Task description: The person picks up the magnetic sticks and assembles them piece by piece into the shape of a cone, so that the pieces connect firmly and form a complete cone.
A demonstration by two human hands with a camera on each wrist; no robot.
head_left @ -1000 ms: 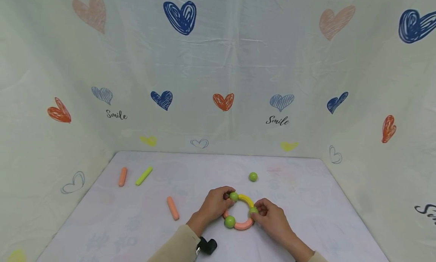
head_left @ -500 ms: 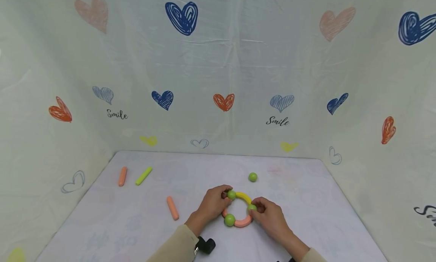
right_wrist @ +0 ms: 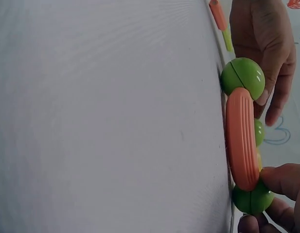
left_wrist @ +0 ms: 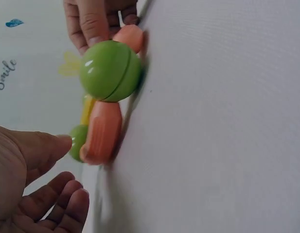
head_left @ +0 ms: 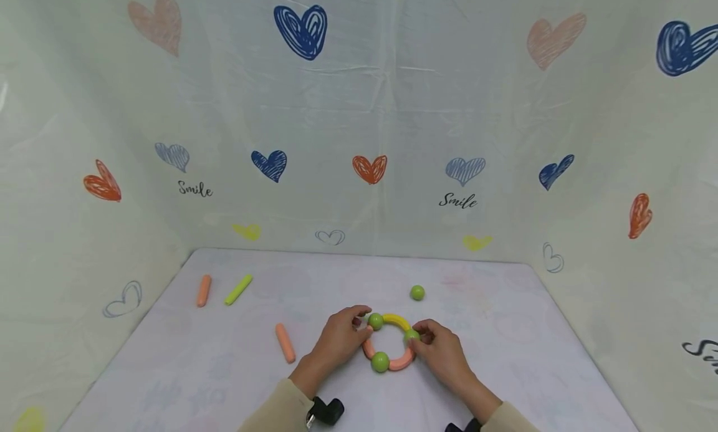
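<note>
A ring [head_left: 401, 361] of curved orange and yellow pieces joined by three green balls lies on the white table. Beside its upper-left ball [head_left: 375, 321] is my left hand [head_left: 338, 337]; in the left wrist view its thumb and fingers [left_wrist: 78, 206] are spread apart, the thumb tip at or close to that ball. My right hand [head_left: 444, 352] pinches the right ball [right_wrist: 253, 198] between thumb and fingers, where the yellow curve [head_left: 397, 320] meets an orange one [right_wrist: 242, 141]. At the ring's near side sits the third ball [head_left: 380, 361].
A loose green ball [head_left: 417, 292] lies beyond the ring. Off to the left are two straight orange sticks, one nearer [head_left: 285, 343] and one farther [head_left: 204, 290], plus a lime stick [head_left: 238, 290]. A heart-printed curtain [head_left: 370, 108] hangs behind the table. Black devices [head_left: 328, 411] sit at the wrists.
The ring has shifted slightly left and away, with the right hand still on its ball. My left hand has moved left, its fingers coming off the upper-left ball.
</note>
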